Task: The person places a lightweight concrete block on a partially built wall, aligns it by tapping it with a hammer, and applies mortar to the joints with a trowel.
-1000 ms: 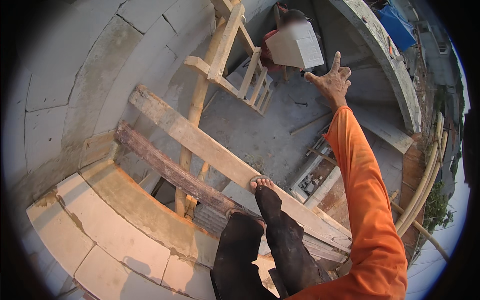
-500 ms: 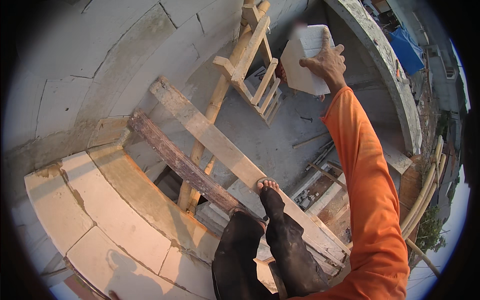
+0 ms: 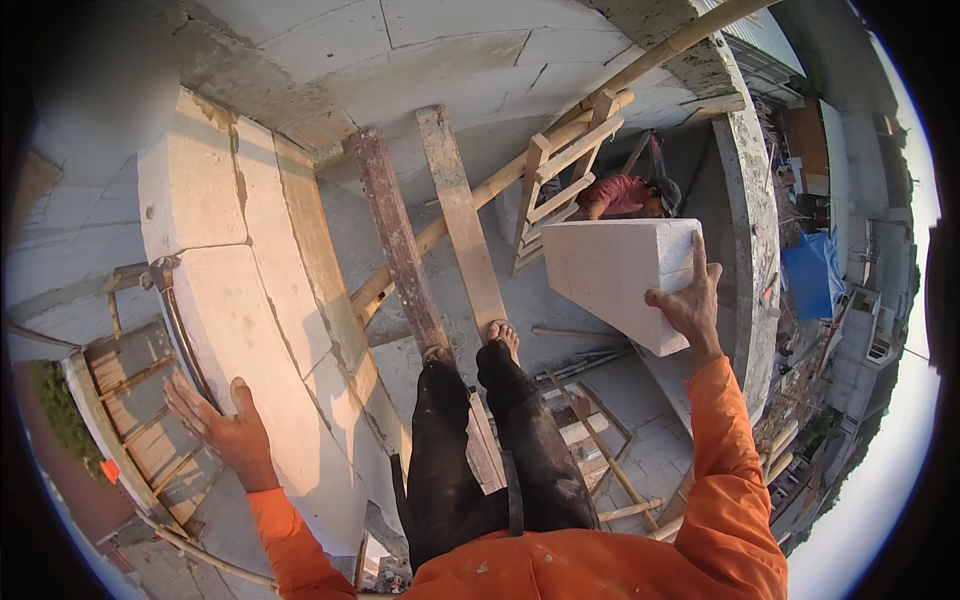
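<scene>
2 hands, 1 at block

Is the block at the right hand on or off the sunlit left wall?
Off: planks and open space separate the block at the right hand from the wall.

Mostly matt, raw finishes: masonry, wood, cloth.
Pale block: matt masonry, flat faces, lightly grained. Wall blocks: same look, rough seams. Dark plank: weathered wood, scuffed. Light plank: bare wood, matt, stained. Pole: bamboo, fairly smooth. Concrete rim: rough. Sleeve: soft matt cloth, creased. Trousers: dark cloth, dusty. Blue sheet: plastic-looking, wrinkled.
</scene>
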Demonstrator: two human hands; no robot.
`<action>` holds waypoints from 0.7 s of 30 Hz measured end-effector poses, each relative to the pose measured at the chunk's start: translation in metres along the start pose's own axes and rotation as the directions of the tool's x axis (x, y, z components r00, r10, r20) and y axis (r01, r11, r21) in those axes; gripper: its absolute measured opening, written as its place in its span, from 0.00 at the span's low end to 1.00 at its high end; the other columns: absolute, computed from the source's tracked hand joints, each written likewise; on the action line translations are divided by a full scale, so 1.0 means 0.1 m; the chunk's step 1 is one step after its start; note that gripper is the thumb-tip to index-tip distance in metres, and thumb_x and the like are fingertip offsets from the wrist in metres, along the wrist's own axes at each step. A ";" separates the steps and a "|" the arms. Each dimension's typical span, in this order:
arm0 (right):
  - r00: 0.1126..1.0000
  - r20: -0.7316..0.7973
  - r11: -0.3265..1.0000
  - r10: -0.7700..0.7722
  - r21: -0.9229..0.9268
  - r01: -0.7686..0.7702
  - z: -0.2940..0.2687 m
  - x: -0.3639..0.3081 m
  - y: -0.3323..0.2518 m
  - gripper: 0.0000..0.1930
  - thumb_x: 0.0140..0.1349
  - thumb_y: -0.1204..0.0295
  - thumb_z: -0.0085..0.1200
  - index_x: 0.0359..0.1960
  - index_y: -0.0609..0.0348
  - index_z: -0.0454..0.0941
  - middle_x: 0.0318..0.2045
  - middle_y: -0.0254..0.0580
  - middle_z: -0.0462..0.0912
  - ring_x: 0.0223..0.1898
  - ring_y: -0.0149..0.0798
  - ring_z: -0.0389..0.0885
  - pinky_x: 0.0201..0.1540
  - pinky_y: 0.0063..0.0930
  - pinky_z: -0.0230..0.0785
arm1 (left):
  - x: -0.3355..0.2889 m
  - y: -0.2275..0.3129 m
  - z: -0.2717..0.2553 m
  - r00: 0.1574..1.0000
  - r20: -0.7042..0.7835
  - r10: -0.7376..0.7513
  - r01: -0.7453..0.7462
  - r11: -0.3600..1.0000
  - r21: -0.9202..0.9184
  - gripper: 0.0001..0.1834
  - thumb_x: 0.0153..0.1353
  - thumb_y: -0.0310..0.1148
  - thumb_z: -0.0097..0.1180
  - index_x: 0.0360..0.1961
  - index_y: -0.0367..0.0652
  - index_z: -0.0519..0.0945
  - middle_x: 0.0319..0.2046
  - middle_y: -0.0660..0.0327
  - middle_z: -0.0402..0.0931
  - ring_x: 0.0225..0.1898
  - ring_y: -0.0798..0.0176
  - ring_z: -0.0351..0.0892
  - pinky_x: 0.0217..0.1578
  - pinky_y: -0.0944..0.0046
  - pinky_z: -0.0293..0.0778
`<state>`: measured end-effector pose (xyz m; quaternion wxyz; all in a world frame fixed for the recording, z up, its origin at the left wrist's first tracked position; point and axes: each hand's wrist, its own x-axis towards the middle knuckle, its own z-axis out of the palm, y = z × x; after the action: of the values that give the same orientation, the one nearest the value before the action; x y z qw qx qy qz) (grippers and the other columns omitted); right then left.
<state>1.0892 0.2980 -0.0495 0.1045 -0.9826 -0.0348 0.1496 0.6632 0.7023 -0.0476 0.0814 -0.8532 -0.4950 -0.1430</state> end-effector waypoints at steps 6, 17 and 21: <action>0.949 0.126 0.937 -0.289 0.240 0.254 -1.65 -1.37 -0.22 0.67 0.24 0.54 0.74 0.73 0.59 0.52 0.56 0.56 0.66 0.57 0.56 0.72 0.61 0.49 0.68 | -1.48 1.33 1.24 0.512 0.859 0.013 0.791 0.383 -0.477 0.24 0.70 0.44 0.49 0.60 0.40 0.74 0.50 0.54 0.79 0.49 0.56 0.79 0.52 0.58 0.74; 0.940 0.274 0.745 0.202 0.581 -0.329 -2.70 -1.69 0.12 0.57 0.34 0.47 0.67 0.69 0.59 0.58 0.54 0.53 0.69 0.53 0.55 0.73 0.54 0.48 0.68 | -2.67 0.98 1.45 -0.145 0.917 0.371 0.753 -0.560 0.346 0.31 0.72 0.57 0.42 0.61 0.43 0.74 0.50 0.59 0.78 0.51 0.64 0.76 0.50 0.64 0.72; 0.909 0.389 0.742 0.153 0.562 -0.365 -2.65 -1.51 0.12 0.53 0.38 0.45 0.64 0.67 0.59 0.61 0.53 0.52 0.71 0.52 0.54 0.73 0.51 0.48 0.68 | -2.67 0.62 0.74 0.003 0.922 0.388 0.695 -0.664 0.277 0.31 0.72 0.58 0.42 0.60 0.43 0.74 0.50 0.59 0.78 0.50 0.64 0.76 0.50 0.66 0.72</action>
<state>1.0259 0.2192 0.2381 0.3940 -0.8497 0.1391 0.3217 0.6039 0.4733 -0.2036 -0.8601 0.0684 -0.4992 -0.0794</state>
